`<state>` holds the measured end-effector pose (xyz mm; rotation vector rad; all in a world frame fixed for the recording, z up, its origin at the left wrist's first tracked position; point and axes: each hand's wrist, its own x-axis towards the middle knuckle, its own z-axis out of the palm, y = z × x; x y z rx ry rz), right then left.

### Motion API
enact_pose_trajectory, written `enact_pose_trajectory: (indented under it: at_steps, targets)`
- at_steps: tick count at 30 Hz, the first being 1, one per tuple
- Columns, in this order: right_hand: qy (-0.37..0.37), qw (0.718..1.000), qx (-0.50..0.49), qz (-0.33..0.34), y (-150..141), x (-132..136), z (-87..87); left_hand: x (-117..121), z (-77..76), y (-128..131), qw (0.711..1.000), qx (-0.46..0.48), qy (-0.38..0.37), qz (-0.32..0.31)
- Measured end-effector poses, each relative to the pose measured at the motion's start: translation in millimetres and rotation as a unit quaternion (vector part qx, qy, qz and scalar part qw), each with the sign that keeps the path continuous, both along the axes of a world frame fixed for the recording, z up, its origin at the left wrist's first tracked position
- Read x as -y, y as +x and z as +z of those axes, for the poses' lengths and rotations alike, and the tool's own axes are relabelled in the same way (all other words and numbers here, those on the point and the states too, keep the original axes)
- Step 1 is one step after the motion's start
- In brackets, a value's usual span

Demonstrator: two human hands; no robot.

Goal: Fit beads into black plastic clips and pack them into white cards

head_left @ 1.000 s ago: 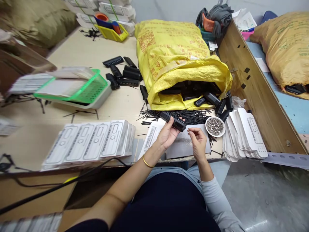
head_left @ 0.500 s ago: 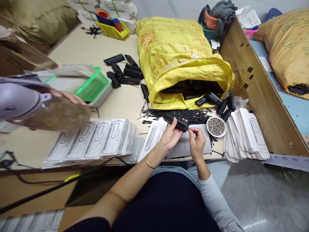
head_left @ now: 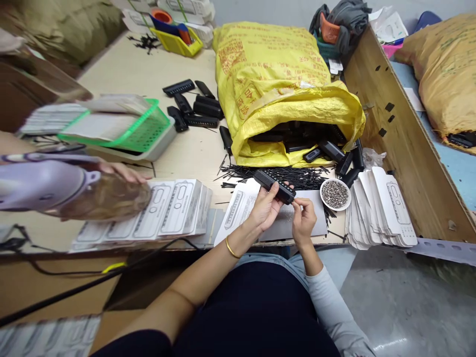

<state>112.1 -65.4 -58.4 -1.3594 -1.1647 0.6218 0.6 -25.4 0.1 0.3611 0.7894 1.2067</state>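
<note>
the wide bench [head_left: 141, 74] is running under everything in front of me. a yellow woven sack [head_left: 275, 74] is lying open-mouthed toward me, black casings spilling from it. to its right white cards [head_left: 383, 208] are fanning out in a stack; to my left more printed cards [head_left: 163, 208] are lying in a row, a green basket [head_left: 145, 131] sitting beyond them. another person's hand [head_left: 124, 171] is reaching in from the left with a blurred purple-capped bottle [head_left: 55, 188]. thin black pins [head_left: 293, 176] are lying scattered below the sack, a small dish of metal bits [head_left: 335, 194] beside them. my left hand [head_left: 265, 208] is gripping a black casing [head_left: 274, 185] above the bench edge, fingers curled round it. my right hand [head_left: 304, 220] is pinching at its right end; what it pinches is too small to tell.
</note>
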Motion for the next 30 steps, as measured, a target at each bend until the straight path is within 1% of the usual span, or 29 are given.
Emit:
enact_pose_trajectory:
  at_steps: [2, 3, 4, 5, 6, 7, 8, 10, 12, 13, 14, 15, 16, 17, 18, 20, 21, 22, 23, 24, 25, 26, 27, 28, 29, 30]
  targets:
    - [0.005, 0.999, -0.034, -0.010, 11.5, 3.4, 0.4, 7.5, 1.0, -4.5, 0.994, -0.062, 0.087, -0.032]
    - [0.012, 0.998, -0.047, -0.029, 19.4, 4.1, 2.1, 10.8, -1.7, -6.1, 0.982, -0.111, 0.135, -0.067]
    - [0.020, 0.997, -0.056, -0.055, 27.8, 4.0, 4.6, 13.1, -6.5, -6.8, 0.964, -0.169, 0.172, -0.110]
    - [0.022, 0.995, -0.054, -0.079, 35.9, 3.2, 7.9, 13.8, -12.9, -6.6, 0.943, -0.228, 0.189, -0.150]
    - [0.018, 0.995, -0.040, -0.092, 42.8, 1.8, 11.9, 12.7, -20.0, -5.5, 0.925, -0.282, 0.188, -0.175]
    - [0.010, 0.995, -0.015, -0.095, 47.9, 0.0, 16.4, 9.6, -26.9, -3.9, 0.913, -0.322, 0.174, -0.180]
    - [0.002, 0.996, 0.016, -0.086, 50.7, -2.2, 21.2, 4.8, -33.1, -2.2, 0.910, -0.346, 0.156, -0.167]
    - [-0.008, 0.996, 0.075, -0.047, 49.3, -7.6, 30.6, -7.6, -40.9, -0.5, 0.920, -0.350, 0.135, -0.116]
    - [-0.004, 0.995, 0.104, -0.009, 39.9, -15.2, 38.0, -19.1, -42.7, -3.8, 0.933, -0.327, 0.131, -0.076]
    - [-0.004, 0.994, 0.113, 0.012, 33.1, -20.1, 40.6, -22.9, -41.9, -8.3, 0.934, -0.327, 0.133, -0.063]
    - [-0.007, 0.992, 0.123, 0.036, 25.2, -25.9, 42.2, -24.6, -40.4, -14.9, 0.927, -0.343, 0.138, -0.058]
    - [-0.012, 0.989, 0.135, 0.064, 16.4, -32.3, 42.8, -24.0, -38.5, -23.5, 0.913, -0.375, 0.147, -0.060]
    - [-0.020, 0.983, 0.152, 0.098, 6.7, -39.2, 42.3, -21.2, -36.6, -34.0, 0.890, -0.421, 0.159, -0.068]
    - [-0.029, 0.974, 0.176, 0.139, -4.0, -46.3, 40.7, -16.4, -34.9, -45.9, 0.859, -0.477, 0.170, -0.078]
    - [-0.038, 0.960, 0.208, 0.185, -15.4, -53.3, 37.8, -10.2, -33.8, -58.8, 0.820, -0.538, 0.176, -0.088]
    - [-0.053, 0.917, 0.288, 0.271, -40.0, -66.7, 28.8, 3.6, -33.6, -84.6, 0.731, -0.655, 0.157, -0.105]
    - [-0.061, 0.894, 0.331, 0.297, -52.1, -73.0, 23.1, 9.8, -34.7, -96.1, 0.687, -0.705, 0.133, -0.118]
    - [-0.077, 0.873, 0.369, 0.309, -63.3, -79.4, 17.2, 14.8, -36.6, -105.9, 0.645, -0.744, 0.105, -0.138]
    - [-0.104, 0.856, 0.397, 0.313, -72.8, -85.8, 11.4, 18.2, -39.0, -113.7, 0.611, -0.771, 0.079, -0.158]
    - [-0.136, 0.843, 0.414, 0.316, -80.1, -92.5, 6.4, 20.0, -41.6, -119.5, 0.590, -0.786, 0.059, -0.175]
    - [-0.168, 0.833, 0.419, 0.321, -84.8, -99.4, 2.6, 20.1, -44.0, -123.5, 0.580, -0.792, 0.049, -0.184]
    - [-0.192, 0.825, 0.415, 0.332, -86.6, -106.4, 0.6, 18.7, -45.6, -126.1, 0.582, -0.791, 0.050, -0.181]
    - [-0.206, 0.819, 0.407, 0.348, -85.6, -113.2, 0.5, 16.3, -46.1, -127.5, 0.594, -0.785, 0.060, -0.165]
    - [-0.209, 0.815, 0.400, 0.364, -81.9, -119.5, 2.7, 13.3, -45.0, -128.0, 0.618, -0.770, 0.077, -0.137]
    - [-0.198, 0.817, 0.390, 0.376, -75.9, -124.9, 7.0, 10.1, -42.4, -127.7, 0.653, -0.743, 0.098, -0.105]
    - [-0.174, 0.829, 0.370, 0.381, -68.1, -129.1, 13.2, 7.3, -38.3, -126.5, 0.702, -0.698, 0.116, -0.082]
